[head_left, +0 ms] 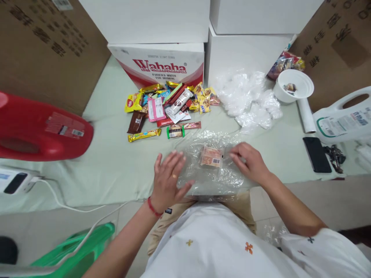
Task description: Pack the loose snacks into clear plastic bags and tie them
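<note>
A clear plastic bag (208, 175) lies flat at the near edge of the table, with one small orange snack packet (211, 156) inside it. My left hand (168, 181) rests flat with fingers spread on the bag's left edge. My right hand (249, 162) pinches the bag's right side with curled fingers. A pile of several wrapped snacks and candy bars (171, 104) lies farther back on the pale green tablecloth (116, 162).
A Wahaha water carton (159, 63) and white boxes stand behind the snacks. Crumpled clear bags (249, 98), a white bowl (292, 85), a black phone (317, 154), keys (334, 156) and a white jug (344, 119) lie right. A red jug (40, 131) lies left.
</note>
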Motion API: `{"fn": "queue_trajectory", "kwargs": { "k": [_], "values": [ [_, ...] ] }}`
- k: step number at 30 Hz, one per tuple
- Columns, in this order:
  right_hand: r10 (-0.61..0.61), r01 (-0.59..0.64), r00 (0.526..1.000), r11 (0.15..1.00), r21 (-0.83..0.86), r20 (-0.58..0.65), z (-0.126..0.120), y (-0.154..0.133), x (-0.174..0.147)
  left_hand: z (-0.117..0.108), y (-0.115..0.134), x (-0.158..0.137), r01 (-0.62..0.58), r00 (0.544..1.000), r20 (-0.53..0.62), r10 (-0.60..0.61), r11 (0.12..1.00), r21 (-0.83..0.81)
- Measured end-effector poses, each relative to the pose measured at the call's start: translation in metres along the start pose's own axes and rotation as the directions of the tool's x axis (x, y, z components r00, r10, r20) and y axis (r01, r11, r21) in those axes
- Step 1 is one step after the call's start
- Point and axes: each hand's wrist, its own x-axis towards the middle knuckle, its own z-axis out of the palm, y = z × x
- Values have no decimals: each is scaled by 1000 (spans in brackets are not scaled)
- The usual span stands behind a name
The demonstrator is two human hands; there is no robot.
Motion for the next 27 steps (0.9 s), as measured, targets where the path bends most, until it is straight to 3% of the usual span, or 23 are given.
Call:
{"fn": "queue_trajectory", "kwargs": {
  "k": [2,4,6,9,12,16,20,23,27],
  "values": [
    [-146,147,984,989,-9,101,-2,-7,-41,-9,-3,-22,-200,977,46,207,973,-115],
    [-219,245,941,967,-70,259,7,-11,-81,-7,-11,-43,-281,942,143,302,948,-149],
    [-231,290,913,947,-136,336,22,-10,-112,2,-22,-58,-254,935,224,274,960,-118],
    [-199,239,951,958,-159,236,43,0,-131,14,-36,-64,-158,949,257,183,981,-116],
    [-146,151,983,988,-43,113,48,10,-122,19,-40,-57,-121,952,261,161,979,-163],
    [-92,81,994,980,184,54,29,9,-94,18,-35,-43,-94,972,198,130,979,-179],
    [108,-123,992,922,368,61,2,1,-71,11,-34,-21,-43,992,108,70,971,-237],
    [323,-330,942,843,424,93,-8,3,-56,6,-39,14,28,996,94,-3,963,-269],
    [578,-570,810,739,359,97,-4,22,-38,17,-51,71,122,985,143,-92,969,-216]
  ]
}}
